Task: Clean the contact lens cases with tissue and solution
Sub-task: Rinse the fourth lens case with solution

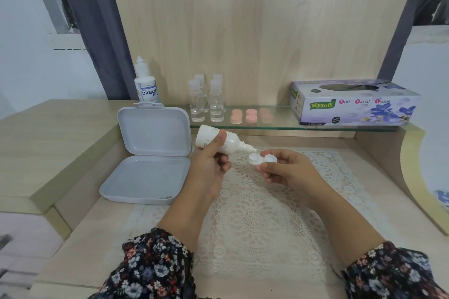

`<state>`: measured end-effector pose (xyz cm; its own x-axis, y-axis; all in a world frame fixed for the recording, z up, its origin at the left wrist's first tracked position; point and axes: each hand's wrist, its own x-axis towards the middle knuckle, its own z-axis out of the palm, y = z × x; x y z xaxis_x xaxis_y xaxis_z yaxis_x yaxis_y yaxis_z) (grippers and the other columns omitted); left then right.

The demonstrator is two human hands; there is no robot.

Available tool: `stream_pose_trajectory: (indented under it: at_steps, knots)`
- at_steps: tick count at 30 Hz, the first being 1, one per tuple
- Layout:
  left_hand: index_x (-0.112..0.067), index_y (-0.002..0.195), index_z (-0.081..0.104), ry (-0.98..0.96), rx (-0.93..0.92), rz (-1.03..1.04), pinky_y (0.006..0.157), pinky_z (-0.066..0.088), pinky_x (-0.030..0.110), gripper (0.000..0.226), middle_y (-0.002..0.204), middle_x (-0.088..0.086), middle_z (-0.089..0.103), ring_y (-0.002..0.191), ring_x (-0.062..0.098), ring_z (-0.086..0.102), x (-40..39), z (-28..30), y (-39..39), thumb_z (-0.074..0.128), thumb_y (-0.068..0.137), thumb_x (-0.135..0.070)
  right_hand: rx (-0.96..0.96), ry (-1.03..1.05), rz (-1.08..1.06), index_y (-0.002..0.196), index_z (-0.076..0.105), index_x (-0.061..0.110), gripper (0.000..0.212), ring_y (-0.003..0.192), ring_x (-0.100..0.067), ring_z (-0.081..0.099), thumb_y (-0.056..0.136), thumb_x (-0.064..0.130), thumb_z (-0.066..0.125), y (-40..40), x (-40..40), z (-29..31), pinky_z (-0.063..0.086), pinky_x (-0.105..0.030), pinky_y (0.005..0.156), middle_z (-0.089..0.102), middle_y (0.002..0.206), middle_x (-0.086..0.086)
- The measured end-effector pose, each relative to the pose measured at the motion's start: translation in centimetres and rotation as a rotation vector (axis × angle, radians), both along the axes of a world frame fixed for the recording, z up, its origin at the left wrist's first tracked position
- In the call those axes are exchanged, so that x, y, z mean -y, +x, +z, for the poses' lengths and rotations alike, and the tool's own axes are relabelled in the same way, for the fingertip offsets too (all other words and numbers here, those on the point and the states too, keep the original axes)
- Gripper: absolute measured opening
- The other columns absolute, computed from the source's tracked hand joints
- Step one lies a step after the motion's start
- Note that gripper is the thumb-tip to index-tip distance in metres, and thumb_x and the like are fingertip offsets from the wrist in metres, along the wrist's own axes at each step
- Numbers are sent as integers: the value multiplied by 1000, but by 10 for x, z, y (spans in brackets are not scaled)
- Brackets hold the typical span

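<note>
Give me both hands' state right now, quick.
Left hand: closed on the solution bottle, tilted with its nozzle at the lens case.
Right hand: closed, pinching the open contact lens case.

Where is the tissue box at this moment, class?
In the head view, the tissue box sits at the right end of the glass shelf, against the wooden back panel, to the right of the pink caps.

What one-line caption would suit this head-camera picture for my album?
Left hand tips a solution bottle over an open contact lens case pinched in the right hand.
</note>
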<state>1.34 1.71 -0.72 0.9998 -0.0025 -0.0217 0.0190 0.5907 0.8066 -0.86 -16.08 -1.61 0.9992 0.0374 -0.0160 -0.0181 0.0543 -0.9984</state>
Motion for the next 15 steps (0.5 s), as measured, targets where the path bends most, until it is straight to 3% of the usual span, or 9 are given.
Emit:
stream_pose_trajectory:
  at_steps: [15]
  knots:
    - [-8, 103, 56, -7, -6, 7, 40, 34, 18, 45, 65, -2, 61, 47, 6, 38, 0, 0, -1, 72, 68, -31, 3, -13, 0, 106, 67, 4, 25, 63, -16, 62, 82, -2, 69, 1, 0, 0, 55, -22, 60, 66, 100, -33]
